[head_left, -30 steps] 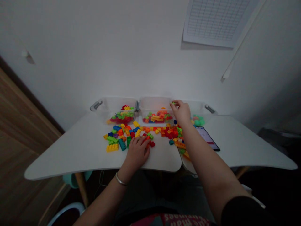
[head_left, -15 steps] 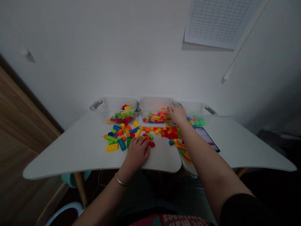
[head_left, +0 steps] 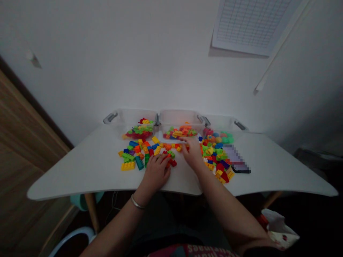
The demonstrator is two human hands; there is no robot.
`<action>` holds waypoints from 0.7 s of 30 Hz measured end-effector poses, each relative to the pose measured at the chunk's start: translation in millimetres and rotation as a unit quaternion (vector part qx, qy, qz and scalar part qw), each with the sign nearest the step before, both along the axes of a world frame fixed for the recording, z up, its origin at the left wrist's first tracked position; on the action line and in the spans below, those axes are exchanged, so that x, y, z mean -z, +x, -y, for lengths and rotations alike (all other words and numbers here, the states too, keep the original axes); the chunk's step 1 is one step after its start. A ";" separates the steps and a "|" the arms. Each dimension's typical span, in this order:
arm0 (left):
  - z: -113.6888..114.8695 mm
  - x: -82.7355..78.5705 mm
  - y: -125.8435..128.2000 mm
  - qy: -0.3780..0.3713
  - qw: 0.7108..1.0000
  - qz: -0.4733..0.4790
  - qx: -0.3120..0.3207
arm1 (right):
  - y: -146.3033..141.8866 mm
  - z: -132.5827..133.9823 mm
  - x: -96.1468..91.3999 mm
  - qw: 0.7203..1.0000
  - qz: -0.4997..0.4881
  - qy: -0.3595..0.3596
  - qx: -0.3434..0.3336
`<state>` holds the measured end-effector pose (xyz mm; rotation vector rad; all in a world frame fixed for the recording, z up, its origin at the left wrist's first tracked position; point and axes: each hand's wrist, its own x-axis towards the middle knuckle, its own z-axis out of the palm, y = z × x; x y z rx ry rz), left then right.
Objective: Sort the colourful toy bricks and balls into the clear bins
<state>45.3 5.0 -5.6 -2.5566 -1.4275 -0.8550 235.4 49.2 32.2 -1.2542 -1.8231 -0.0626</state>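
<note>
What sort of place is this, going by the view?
Probably an indoor room in a home or a small playroom, though that's a judgement. It shows a white table, clear plastic storage bins, loose toy bricks, and a gridded chart on a plain wall.

Lettering: printed shirt front (head_left: 211, 250), upside down, white on dark red, cut off by the frame, too partial to read | wall chart (head_left: 250, 25): ruled grid, entries too small to read | phone screen (head_left: 235, 159): pixelated, nothing legible; no brands or numbers readable
</note>
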 end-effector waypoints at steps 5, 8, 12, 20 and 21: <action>0.7 -0.3 0.5 -0.001 1.000 -0.003 -0.005 | -17.9 13.6 31.8 0.990 0.090 -0.095 -0.044; 1.0 -1.1 0.5 -0.004 1.000 -0.005 -0.005 | -13.7 11.9 35.4 0.987 0.113 -0.102 -0.054; 1.1 -1.7 0.3 -0.002 1.000 -0.007 -0.005 | -10.4 13.3 33.0 0.981 0.171 -0.087 -0.033; 1.7 -2.8 0.3 -0.004 1.000 -0.009 -0.005 | -9.2 14.5 34.3 0.972 0.216 -0.075 0.053; 1.7 -2.9 0.3 -0.004 1.000 -0.010 -0.006 | -8.9 14.1 34.8 0.972 0.218 -0.073 0.054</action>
